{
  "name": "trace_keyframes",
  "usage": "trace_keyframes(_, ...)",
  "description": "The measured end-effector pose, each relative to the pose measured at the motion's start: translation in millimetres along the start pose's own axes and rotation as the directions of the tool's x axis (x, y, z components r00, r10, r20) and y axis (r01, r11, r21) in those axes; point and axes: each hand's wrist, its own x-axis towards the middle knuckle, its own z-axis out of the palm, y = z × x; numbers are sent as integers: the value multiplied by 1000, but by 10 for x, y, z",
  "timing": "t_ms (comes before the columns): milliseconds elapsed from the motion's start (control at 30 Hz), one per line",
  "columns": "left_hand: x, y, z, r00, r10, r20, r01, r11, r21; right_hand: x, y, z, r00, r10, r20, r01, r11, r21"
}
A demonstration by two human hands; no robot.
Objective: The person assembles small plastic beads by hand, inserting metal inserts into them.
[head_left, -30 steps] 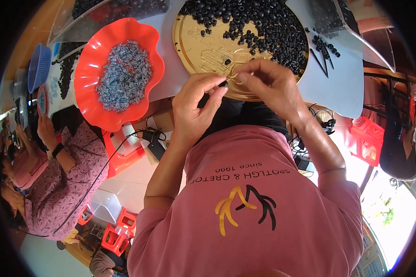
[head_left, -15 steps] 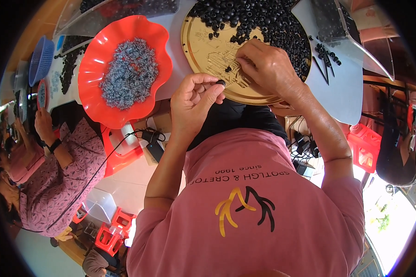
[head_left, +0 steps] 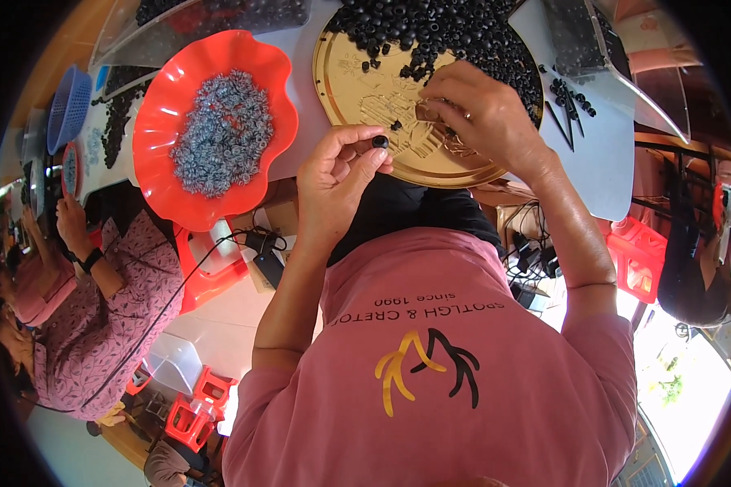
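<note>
Between the thumb and fingers of my left hand (head_left: 337,183) is a small round black plastic piece with a hole (head_left: 380,141), its opening facing up. The hand hovers by the near left rim of a round gold tray (head_left: 357,138). My right hand (head_left: 487,118) is over the tray's right part, fingers bent and drawn together; whatever they pinch is too small or hidden to make out. Many loose black pieces (head_left: 430,28) heap at the tray's far side. One small black piece (head_left: 396,125) lies alone on the tray between my hands.
A red wavy-rimmed bowl (head_left: 158,130) of small metal springs stands left of the tray. Right of it lie thin black sticks (head_left: 562,122) and loose black parts. Clear plastic bins (head_left: 625,65) edge the table. Another person (head_left: 110,300) works at the left. A red stool (head_left: 638,256) stands at right.
My right hand has lifted slightly and turned, its fingers more bent over the tray. The black piece in my left hand has tipped so that its hole shows.
</note>
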Motion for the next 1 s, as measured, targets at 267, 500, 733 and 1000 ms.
trace_keyframes(267, 28, 49, 45, 1000, -21, 18, 22, 997, -69, 32, 89, -375, 983, 158, -92, -156, 987, 33)
trace_keyframes(500, 51, 103, 88, 996, -79, 36, 81, 994, -79, 17, 78, -197, 988, 114, 107, -108, 992, -64)
trace_keyframes(733, 67, 55, 65, 996, -59, 69, 66, 992, -111, 114, 127, -142, 981, 73, 178, -48, 988, -145)
trace_keyframes(1000, 123, 73, 62, 998, -31, 48, 35, 994, -101, 177, 263, -173, 968, 3, 251, 0, 1000, -13)
